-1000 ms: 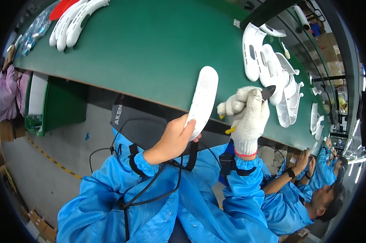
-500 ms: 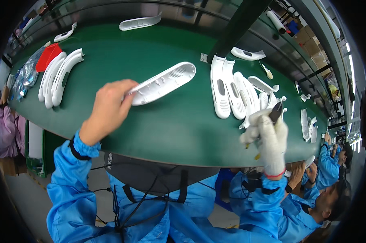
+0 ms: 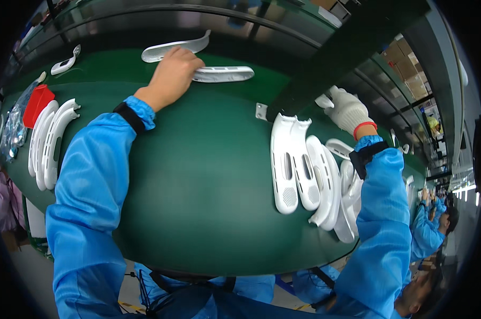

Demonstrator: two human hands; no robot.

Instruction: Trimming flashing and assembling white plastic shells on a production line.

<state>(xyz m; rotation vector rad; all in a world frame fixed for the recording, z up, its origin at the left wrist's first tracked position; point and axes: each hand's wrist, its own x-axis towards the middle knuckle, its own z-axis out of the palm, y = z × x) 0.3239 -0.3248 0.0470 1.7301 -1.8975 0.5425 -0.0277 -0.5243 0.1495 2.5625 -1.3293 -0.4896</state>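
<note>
My bare left hand (image 3: 172, 74) is closed on one end of a long white plastic shell (image 3: 224, 74) at the far side of the green work surface. Just behind that hand lies a second white shell (image 3: 156, 52) with a curved-up end. My right hand (image 3: 349, 110), in a white knitted glove, reaches past the dark post. Its fingers are closed at a white plastic part (image 3: 324, 101), of which only a bit shows. Near my right forearm rests a group of curved white shells (image 3: 284, 170), some with slots and dotted grilles.
Three more white shells (image 3: 53, 143) stand at the left beside a red bin (image 3: 38, 104) and clear plastic bags (image 3: 18, 127). A small white part (image 3: 65, 65) lies at the far left. The dark post (image 3: 341, 58) rises between my hands. Co-workers in blue (image 3: 427, 226) sit at the right.
My left hand has carried its shell away from me to the far side. My right hand has gone forward past the post; the dark-tipped tool in it no longer shows. My view has shifted.
</note>
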